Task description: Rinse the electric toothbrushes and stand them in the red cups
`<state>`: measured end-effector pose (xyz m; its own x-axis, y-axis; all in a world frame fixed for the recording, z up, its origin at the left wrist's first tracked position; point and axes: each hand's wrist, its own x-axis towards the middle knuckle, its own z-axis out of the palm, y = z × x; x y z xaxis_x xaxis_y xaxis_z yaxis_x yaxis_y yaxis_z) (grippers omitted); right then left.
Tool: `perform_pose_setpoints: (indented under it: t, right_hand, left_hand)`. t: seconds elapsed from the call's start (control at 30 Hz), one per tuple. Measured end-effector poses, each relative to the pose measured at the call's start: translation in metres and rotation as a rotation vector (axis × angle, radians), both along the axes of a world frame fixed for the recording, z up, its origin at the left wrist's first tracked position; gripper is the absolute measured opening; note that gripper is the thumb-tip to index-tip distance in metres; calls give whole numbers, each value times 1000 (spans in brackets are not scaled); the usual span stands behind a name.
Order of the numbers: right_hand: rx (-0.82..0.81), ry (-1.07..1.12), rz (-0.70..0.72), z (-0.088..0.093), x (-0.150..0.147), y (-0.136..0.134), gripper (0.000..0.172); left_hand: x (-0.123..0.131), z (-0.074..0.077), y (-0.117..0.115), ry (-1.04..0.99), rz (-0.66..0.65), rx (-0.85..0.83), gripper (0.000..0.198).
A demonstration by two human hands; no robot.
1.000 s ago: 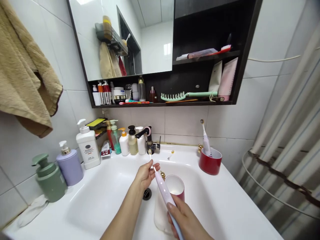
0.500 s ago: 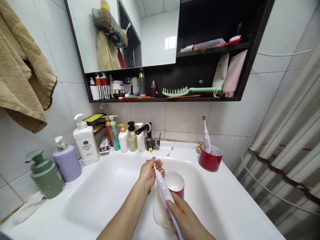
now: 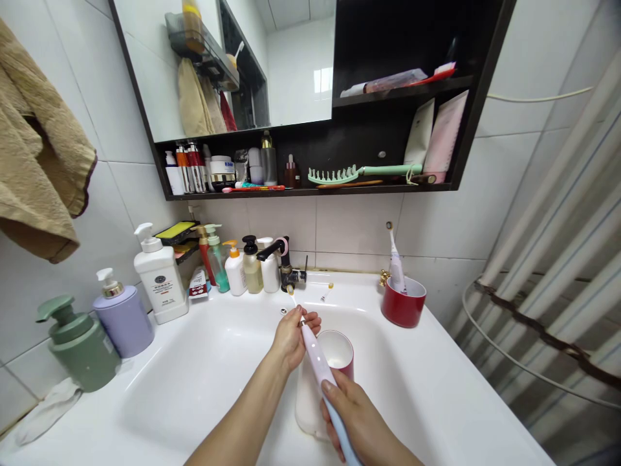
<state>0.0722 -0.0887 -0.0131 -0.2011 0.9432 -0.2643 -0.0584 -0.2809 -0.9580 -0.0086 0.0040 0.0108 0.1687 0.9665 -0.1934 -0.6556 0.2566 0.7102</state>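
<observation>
White washbasin (image 3: 208, 362) walls leave room toward nine o'clock. The right hand (image 3: 355, 409) curls round a toothbrush handle (image 3: 316, 355) over the basin; the left hand (image 3: 290, 336) pinches the brush head (image 3: 292, 296) at the handle's tip. Both parts lie along a five-to-eleven axis, bristle end toward the faucet (image 3: 287, 266) at twelve. Close beside the handle, toward three, stands a red cup (image 3: 345, 357); another cup (image 3: 402, 313) stands farther out at two.

pale tiled walls (image 3: 359, 226) carry a dark mirrored cabinet (image 3: 359, 145) near a striped curtain (image 3: 553, 252).
</observation>
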Motion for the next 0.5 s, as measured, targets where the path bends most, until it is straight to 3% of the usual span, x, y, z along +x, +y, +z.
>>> perform_pose_setpoints:
  t: [0.17, 0.37, 0.5]
  right_hand:
    - [16, -45, -29, 4, 1, -1, 30]
    - [86, -95, -86, 5, 2, 1, 30]
    - [14, 47, -30, 8, 2, 1, 28]
  left_hand:
    - [2, 1, -5, 65, -65, 41, 13]
    - [6, 0, -8, 92, -39, 98, 12]
    - [6, -1, -5, 61, -48, 86, 12]
